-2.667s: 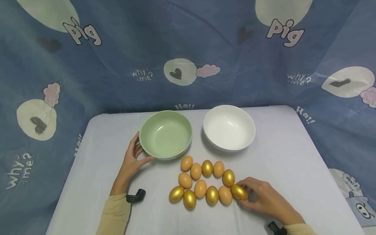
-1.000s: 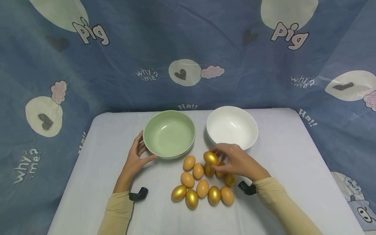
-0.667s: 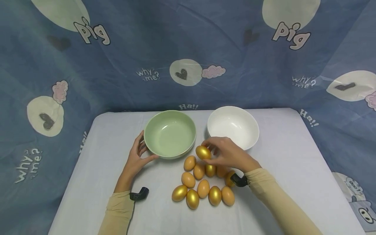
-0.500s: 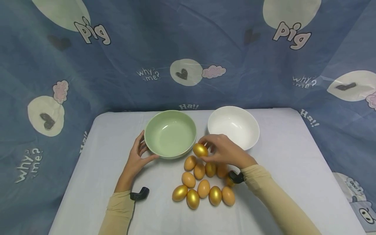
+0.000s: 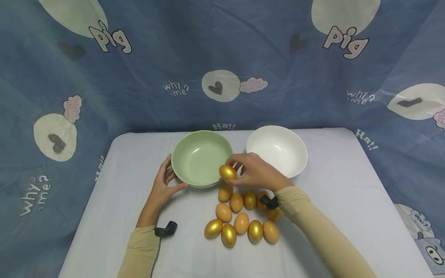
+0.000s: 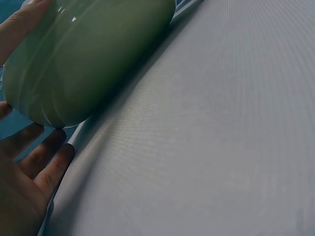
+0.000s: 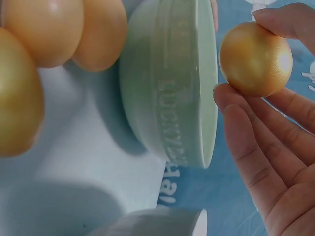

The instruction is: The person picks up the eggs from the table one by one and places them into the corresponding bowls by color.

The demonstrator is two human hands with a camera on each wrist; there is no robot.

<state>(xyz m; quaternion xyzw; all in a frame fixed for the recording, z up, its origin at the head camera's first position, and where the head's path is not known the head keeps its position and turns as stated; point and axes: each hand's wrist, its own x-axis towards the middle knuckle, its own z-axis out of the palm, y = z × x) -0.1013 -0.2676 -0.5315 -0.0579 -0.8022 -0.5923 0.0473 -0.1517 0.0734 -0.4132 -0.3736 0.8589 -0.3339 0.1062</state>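
Note:
In the head view, a gold egg (image 5: 227,172) is pinched between the thumb and fingers of my right hand (image 5: 255,170), at the right front rim of the green bowl (image 5: 199,162). The right wrist view shows the egg (image 7: 256,59) raised beside the bowl's rim, apart from it. My left hand (image 5: 161,189) holds the green bowl, thumb along its front and fingers against its left side. No egg shows inside that bowl. Below lie several gold eggs (image 5: 228,236) and brown eggs (image 5: 241,223) in a loose cluster; my right wrist partly covers some.
A white bowl (image 5: 278,148) stands to the right of the green one, its front edge partly behind my right hand. A white cloth covers the table (image 5: 340,200). Behind hangs a blue printed curtain (image 5: 222,46).
My right hand has lifted the gold egg from the cluster's right end and carried it left and away from me to the green bowl's rim. My left hand stays at the bowl.

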